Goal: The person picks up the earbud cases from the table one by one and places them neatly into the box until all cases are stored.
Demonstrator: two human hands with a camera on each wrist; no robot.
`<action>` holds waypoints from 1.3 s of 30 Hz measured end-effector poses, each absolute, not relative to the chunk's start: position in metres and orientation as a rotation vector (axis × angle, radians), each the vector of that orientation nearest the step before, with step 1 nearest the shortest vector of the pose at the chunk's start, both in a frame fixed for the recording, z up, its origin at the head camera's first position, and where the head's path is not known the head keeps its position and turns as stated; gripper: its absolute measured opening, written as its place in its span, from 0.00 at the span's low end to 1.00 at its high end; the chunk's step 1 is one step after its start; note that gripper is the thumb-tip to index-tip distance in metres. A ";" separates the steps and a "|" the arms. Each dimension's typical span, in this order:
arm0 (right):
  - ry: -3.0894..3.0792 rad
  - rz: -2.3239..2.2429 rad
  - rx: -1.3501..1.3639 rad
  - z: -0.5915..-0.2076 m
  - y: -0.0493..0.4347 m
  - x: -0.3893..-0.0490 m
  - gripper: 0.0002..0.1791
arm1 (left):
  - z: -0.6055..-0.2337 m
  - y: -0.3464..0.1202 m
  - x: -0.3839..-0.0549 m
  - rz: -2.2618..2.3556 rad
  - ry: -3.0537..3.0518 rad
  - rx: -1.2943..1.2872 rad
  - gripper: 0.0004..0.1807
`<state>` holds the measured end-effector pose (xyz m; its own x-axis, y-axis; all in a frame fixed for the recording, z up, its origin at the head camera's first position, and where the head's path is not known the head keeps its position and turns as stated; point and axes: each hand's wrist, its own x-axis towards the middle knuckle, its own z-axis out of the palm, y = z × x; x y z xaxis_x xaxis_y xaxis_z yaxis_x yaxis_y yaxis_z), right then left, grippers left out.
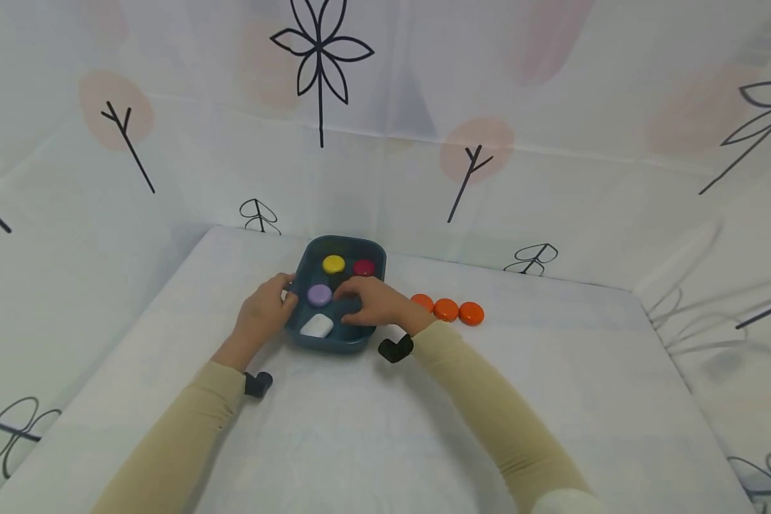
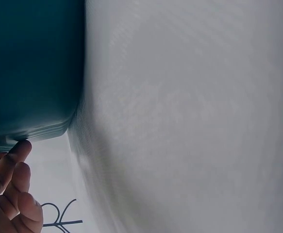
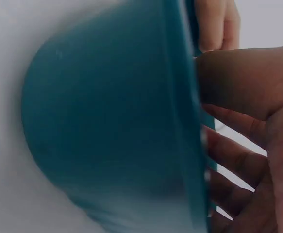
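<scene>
Head: blue tray (image 1: 328, 347) sits on the table (image 1: 334, 442) between both hands; yellow disc (image 1: 333, 264), red disc (image 1: 363, 268), purple disc (image 1: 319, 295) and white block (image 1: 317, 326) inside. Left hand (image 1: 265, 313) pinches its left rim. Right hand (image 1: 379, 301) reaches in, thumb and fingertips apart; a sideways twitch could bump the purple disc. Orange discs (image 1: 446, 310) lie outside by that wrist; a low sweep could scatter them.
Left wrist: fingers bent at the rim; uneven pull could tip the tray.
Right wrist: thumb crosses the rim, could snag; fingertips hidden.
</scene>
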<state>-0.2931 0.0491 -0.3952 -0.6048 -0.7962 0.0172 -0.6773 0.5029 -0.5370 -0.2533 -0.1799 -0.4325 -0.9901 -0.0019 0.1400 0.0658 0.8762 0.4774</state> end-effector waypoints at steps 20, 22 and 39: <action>2.526 -0.488 -1.356 -0.410 0.008 -0.286 0.24 | -0.433 -0.181 -0.254 -0.741 -2.897 -0.051 0.24; 2.526 -0.463 -1.355 -0.411 0.006 -0.286 0.24 | -0.433 -0.181 -0.254 -0.744 -2.897 -0.054 0.24; 2.529 -0.343 -1.363 -0.424 -0.002 -0.288 0.25 | -0.431 -0.180 -0.253 -0.764 -2.911 -0.037 0.24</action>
